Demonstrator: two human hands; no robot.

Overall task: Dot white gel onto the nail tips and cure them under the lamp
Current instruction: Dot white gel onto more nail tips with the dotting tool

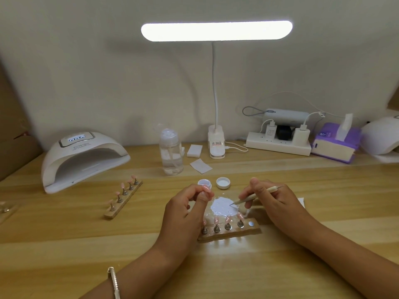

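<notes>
My left hand [187, 203] pinches a pink nail tip [206, 188] on its small stand, lifted above the table. My right hand [269, 199] grips a wooden dotting tool [248, 197] whose point touches a glossy white patch [222, 206] on the table. Just in front, a wooden holder [233, 231] carries several pink nail tips on metal stands, with one magnet spot bare at its right end. A small open gel pot [204, 182] and its white lid [223, 182] sit behind the patch. The white curing lamp [82, 158] stands at the back left.
A second wooden holder [123, 198] with several pink tips lies left of centre. A clear pump bottle [171, 155], white pads [200, 165], a lit desk lamp [216, 31], a power strip [278, 144], a purple tissue pack [336, 145] and another white lamp [380, 137] line the back.
</notes>
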